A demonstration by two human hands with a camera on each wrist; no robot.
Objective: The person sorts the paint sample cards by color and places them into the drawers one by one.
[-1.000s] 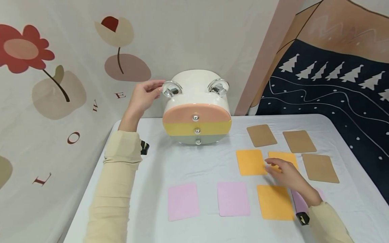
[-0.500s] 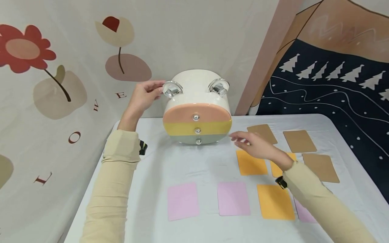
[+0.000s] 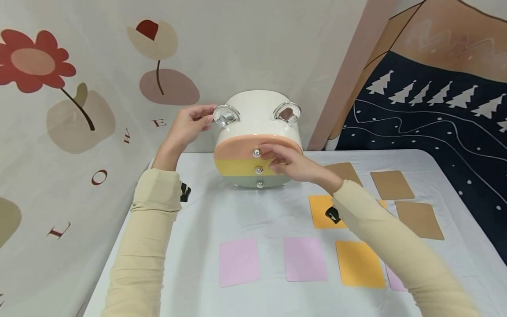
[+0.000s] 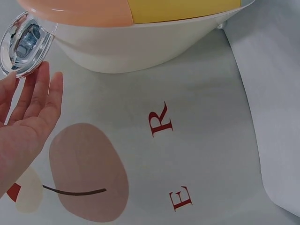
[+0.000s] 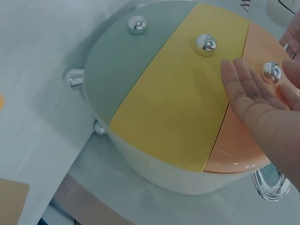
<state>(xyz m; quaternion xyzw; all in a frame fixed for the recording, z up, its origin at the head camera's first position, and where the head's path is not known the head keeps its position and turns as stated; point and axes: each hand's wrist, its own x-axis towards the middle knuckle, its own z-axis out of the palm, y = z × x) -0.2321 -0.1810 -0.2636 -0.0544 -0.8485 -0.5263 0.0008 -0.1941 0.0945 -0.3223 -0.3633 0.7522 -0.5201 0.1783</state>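
Head view: my right hand (image 3: 291, 164), fingers loose, nears the top knob (image 3: 256, 152); my flat left hand (image 3: 186, 127) (seemingly touching) steadies the cabinet (image 3: 257, 141), which may slide.

From the head view we look forward and down across the table (image 3: 222, 220) toward the wall hanging behind it, far enough back to take in both sleeved arms and the whole drawer box (image 3: 257, 141); from the left wrist view we sit close beside the left hand (image 4: 23, 122), facing the wall hanging and the box's side, with one clear ring handle (image 4: 23, 44) at the frame's upper left; from the right wrist view we are very near the box's front, looking along the right hand (image 5: 262, 108) at its three coloured drawers; all three views share the box, and both wrist views catch its peach and yellow drawer fronts.
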